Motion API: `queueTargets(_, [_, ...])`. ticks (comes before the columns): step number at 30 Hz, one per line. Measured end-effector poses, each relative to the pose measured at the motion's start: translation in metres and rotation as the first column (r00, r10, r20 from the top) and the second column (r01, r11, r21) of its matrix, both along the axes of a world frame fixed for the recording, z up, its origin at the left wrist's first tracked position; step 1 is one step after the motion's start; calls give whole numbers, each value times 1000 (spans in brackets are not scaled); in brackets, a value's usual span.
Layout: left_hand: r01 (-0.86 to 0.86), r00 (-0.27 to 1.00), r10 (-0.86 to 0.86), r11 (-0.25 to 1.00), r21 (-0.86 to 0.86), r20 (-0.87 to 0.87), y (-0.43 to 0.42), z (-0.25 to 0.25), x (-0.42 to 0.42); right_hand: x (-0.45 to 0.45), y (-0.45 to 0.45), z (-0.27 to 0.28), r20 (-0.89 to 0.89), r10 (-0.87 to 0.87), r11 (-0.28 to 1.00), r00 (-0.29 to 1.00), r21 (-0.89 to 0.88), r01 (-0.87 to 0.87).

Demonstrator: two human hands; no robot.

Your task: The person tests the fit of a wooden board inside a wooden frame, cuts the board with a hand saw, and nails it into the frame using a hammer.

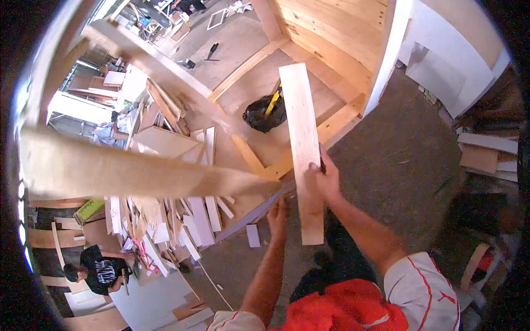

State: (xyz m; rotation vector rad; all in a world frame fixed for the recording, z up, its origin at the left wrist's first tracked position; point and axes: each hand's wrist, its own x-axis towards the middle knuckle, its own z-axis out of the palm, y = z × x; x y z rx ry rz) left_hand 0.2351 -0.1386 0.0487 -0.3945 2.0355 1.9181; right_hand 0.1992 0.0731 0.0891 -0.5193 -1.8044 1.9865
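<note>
The board [302, 118] is a long, flat, straight-sided piece of pale wood, with faint grain and squared ends (the far one looks brightest). It is in the middle of the scene, slanting a little left toward its far end and overlapping the near right rail of a wooden frame [338, 122]. Of the two hands, the right hand [327, 181] grips the board by its right edge, with something dark, too small to tell, at the fingers. The left hand [277, 216] is left of the board's near end, by the frame's near corner; whether it grips anything, I cannot tell.

A broad stretch of brown floor [386, 165] spreads right of the board, reaching white panels [441, 74] at the far right. On the left, a thick, blurred beam [138, 168] runs toward that corner and bounds the room there. Inside the frame lies a crinkled black bag [256, 117] with a yellow tool [273, 102]. Knotty, honey-coloured planks [337, 38] form its far wall; thin, jagged offcuts [204, 220] heap up on the left.
</note>
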Motion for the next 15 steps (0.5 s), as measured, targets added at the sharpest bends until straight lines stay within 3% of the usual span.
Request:
queueTargets(2, [98, 978, -75, 989, 108, -194, 15, -23, -2, 43, -22, 9, -117, 31, 994, 993, -105, -43])
queueTargets(3, [110, 970, -96, 992, 55, -221, 26, -5, -1, 67, -35, 21, -56, 78, 971, 995, -221, -88])
queueTargets(6, [125, 948, -136, 991, -56, -287, 27, 41, 32, 129, -81, 11, -68, -16, 999, 998, -29, 14])
queueTargets(9, [134, 940, -154, 987, -86, -305, -6, 48, 88, 174, -98, 12, -98, 52, 994, 994, -90, -61])
queueTargets(11, [146, 931, -183, 980, -135, -316, -42, 56, 125, 182, -104, 40, -99, 72, 996, 993, -51, -77])
queueTargets(12, [129, 925, -206, 961, -246, -318, -63, 64, 146, 182, -108, 59, -96, 84, 996, 992, -35, -88])
queueTargets(14, [95, 909, -265, 883, -460, -321, -98, 80, 175, 169, -108, 97, -152, 21, 992, 988, -123, -40])
queueTargets(15, [100, 905, -269, 887, -451, -329, -117, 84, 189, 159, -108, 117, -199, -72, 996, 977, -73, 59])
